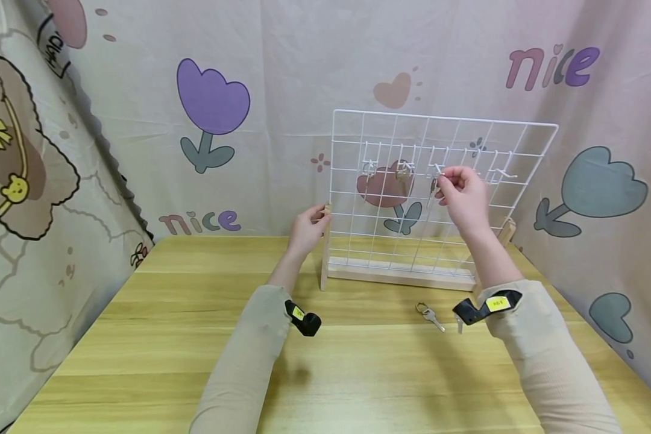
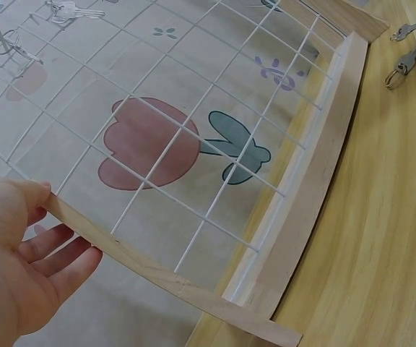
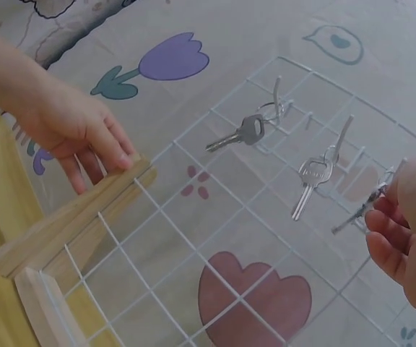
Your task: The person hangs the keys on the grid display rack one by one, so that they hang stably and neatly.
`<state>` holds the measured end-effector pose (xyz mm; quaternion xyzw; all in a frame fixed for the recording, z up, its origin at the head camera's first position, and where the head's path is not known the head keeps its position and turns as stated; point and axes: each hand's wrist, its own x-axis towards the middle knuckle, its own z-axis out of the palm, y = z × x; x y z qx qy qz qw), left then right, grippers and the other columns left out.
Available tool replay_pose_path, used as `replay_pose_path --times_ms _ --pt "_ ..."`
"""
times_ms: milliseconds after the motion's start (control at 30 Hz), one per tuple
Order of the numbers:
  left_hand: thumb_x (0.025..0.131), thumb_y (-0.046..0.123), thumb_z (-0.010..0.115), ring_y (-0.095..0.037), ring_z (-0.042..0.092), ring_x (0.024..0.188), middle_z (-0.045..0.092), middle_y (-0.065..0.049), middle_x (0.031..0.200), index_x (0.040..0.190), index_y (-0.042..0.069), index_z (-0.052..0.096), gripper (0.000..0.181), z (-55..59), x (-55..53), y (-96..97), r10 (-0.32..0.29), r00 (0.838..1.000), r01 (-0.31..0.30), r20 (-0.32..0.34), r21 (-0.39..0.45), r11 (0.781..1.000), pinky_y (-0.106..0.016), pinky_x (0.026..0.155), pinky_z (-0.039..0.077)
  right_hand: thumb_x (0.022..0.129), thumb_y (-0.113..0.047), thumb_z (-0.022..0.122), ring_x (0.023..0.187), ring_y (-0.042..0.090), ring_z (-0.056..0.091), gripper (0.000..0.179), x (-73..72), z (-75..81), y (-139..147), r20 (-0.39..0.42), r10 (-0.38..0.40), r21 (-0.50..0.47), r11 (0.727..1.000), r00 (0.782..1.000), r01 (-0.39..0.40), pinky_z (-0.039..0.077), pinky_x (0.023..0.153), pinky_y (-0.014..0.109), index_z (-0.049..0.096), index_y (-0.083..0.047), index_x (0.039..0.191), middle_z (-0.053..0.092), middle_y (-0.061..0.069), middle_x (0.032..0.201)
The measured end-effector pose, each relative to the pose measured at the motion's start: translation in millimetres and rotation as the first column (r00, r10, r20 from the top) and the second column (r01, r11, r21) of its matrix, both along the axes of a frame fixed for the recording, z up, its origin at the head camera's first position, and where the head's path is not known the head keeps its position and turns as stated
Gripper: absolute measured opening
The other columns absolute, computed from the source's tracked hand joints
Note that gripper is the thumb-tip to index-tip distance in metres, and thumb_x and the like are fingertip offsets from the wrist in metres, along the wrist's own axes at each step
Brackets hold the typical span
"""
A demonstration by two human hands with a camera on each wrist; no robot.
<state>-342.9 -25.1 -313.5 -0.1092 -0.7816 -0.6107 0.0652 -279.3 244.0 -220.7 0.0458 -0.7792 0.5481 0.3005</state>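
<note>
A white wire grid rack (image 1: 401, 275) with a wooden base and side posts stands on the table. My left hand (image 1: 306, 232) holds the upper end of its left wooden post (image 2: 172, 282), thumb on one side and fingers on the other. At the third hook from the left, my right hand (image 1: 466, 196) pinches a key (image 3: 360, 210) by its ring end; the fingers partly hide the ring. One silver key (image 3: 245, 132) hangs by its ring from the first hook, and another key (image 3: 315, 177) from the second.
Two loose keys lie on the wooden table (image 1: 157, 337) before the rack: one key with a ring (image 1: 430, 317), and another key (image 1: 460, 325) partly hidden by the right wrist camera. A further white hook (image 1: 501, 175) sits right of my right hand. Behind hangs a printed curtain (image 1: 293, 72).
</note>
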Motion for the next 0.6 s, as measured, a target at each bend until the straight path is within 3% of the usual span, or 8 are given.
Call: replay_pose_path --times_ms 133,333,600 --pt "0.094 0.021 0.055 -0.025 0.052 0.115 0.054 -0.014 0.127 0.135 0.008 0.048 0.044 1.0 1.1 0.0 -0.001 1.000 0.001 0.002 -0.007 1.000 -0.035 0.091 0.047 0.093 -0.006 0.052 0.062 0.002 0.054 0.019 2.9 -5.8 3 0.020 0.003 0.012 1.000 1.000 -0.003 0.047 0.054 0.012 0.052 0.009 0.105 0.057 -0.008 0.076" --pt "0.094 0.020 0.055 -0.025 0.052 0.115 0.055 -0.014 0.127 0.135 0.008 0.048 0.043 2.4 1.3 0.2 0.006 1.000 -0.006 -0.003 -0.019 1.000 -0.035 0.091 0.047 0.094 -0.007 0.051 0.066 0.003 0.054 0.014 8.6 -20.7 11 0.097 -0.009 0.024 1.000 0.995 0.007 0.048 0.057 0.013 0.052 0.003 0.103 0.056 -0.007 0.080" --pt "0.094 0.020 0.055 -0.025 0.052 0.115 0.055 -0.014 0.127 0.135 0.008 0.048 0.043 2.2 2.3 0.0 0.002 1.000 -0.002 0.001 -0.018 1.000 -0.035 0.091 0.047 0.094 -0.007 0.051 0.069 0.004 0.054 0.028 17.4 -65.7 30 0.191 0.026 0.047 0.998 0.981 -0.036 0.049 0.060 0.015 0.049 0.013 0.114 0.057 -0.005 0.083"
